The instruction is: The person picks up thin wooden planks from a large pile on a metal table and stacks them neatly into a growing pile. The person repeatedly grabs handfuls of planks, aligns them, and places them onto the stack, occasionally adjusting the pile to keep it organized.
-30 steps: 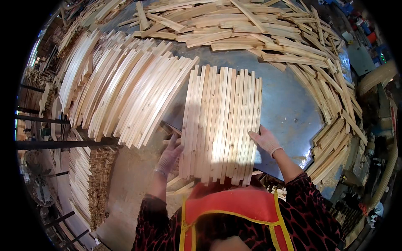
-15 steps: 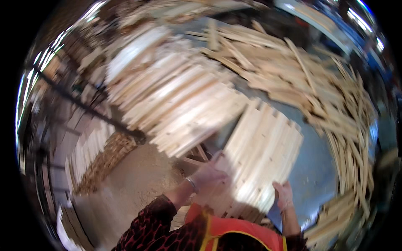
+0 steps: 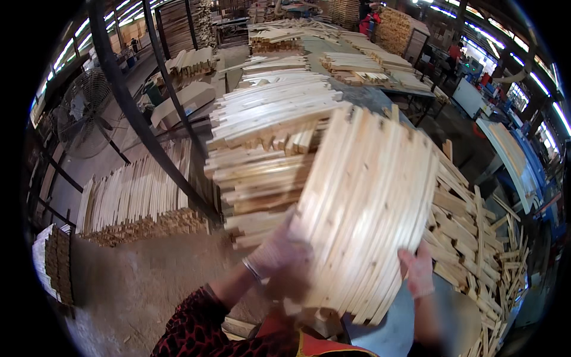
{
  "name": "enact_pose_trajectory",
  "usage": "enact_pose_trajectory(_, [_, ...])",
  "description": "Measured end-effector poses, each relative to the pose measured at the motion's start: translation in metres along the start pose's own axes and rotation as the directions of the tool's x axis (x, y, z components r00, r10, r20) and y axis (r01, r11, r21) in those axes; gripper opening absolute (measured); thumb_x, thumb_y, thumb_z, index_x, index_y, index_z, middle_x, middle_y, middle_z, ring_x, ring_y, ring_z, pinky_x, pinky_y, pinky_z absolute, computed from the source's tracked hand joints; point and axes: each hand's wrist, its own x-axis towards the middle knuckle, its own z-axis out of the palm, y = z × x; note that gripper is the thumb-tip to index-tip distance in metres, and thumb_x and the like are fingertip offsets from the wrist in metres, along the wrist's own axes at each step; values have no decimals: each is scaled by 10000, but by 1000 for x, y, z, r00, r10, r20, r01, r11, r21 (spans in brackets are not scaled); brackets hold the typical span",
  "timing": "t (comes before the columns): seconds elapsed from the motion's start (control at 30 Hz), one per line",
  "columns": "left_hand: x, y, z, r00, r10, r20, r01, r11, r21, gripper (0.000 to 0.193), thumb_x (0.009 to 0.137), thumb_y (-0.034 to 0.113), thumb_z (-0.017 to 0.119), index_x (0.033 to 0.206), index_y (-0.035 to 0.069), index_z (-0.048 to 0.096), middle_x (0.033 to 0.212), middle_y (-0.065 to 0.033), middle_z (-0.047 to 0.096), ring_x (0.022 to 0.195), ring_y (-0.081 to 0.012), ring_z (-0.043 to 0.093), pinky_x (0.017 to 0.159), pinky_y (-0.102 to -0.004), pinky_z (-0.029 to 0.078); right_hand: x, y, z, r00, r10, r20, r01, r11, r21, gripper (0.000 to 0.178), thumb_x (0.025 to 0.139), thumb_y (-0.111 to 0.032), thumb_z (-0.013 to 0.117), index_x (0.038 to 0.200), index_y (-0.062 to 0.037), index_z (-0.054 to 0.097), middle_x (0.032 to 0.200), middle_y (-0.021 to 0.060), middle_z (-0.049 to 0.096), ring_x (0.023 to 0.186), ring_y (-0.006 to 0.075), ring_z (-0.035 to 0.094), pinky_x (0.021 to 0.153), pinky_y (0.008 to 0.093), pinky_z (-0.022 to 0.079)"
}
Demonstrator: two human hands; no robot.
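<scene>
A flat bundle of pale, narrow wooden slats (image 3: 369, 208) is lifted and tilted above the grey counter (image 3: 386, 333). The left hand (image 3: 279, 259) clasps its lower left edge, the right hand (image 3: 418, 273) its lower right edge. Behind it lies a tall stack of pale slats (image 3: 267, 143); loose slats (image 3: 476, 244) crowd the counter's right edge.

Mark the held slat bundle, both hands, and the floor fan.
slat bundle (image 3: 369, 208): head view, middle of its top face.
left hand (image 3: 279, 256): head view, back of the hand.
right hand (image 3: 418, 272): head view, back of the hand.
floor fan (image 3: 83, 113): head view, wire guard.
</scene>
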Motion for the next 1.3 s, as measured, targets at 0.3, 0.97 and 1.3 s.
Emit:
enact_pose_trajectory(0.3, [214,133,-250,960,81,-269,-173,925,-339,582,951,212,778,1458,43,549,1155,-98,717,1033,-234,717,904,-429,634,375,-101,220,842,-332,426,466,844,-264,532,981,-312,690,1401,12,637,1338,176,706,1114,248,707,989,302,547])
enact_pose_trajectory(0.97, [-3,53,-97,841,530,-107,-52,276,960,707,784,240,856,1405,6,610,1464,-240,571,1341,-458,535,1153,-515,429,34,-240,-25,546,-828,129,826,558,77,730,956,-197,743,1605,-23,458,1299,70,632,1036,122,560,818,271,437])
enact_pose_trajectory(1.3, [-104,91,118,573,631,523,-632,-67,772,632,790,167,839,1372,37,631,1377,-223,638,1209,-441,644,989,-499,556,-275,-306,-223,401,-908,-120,731,396,-556,780,927,-210,784,1607,-25,451,1371,90,605,1128,153,555,910,305,433])
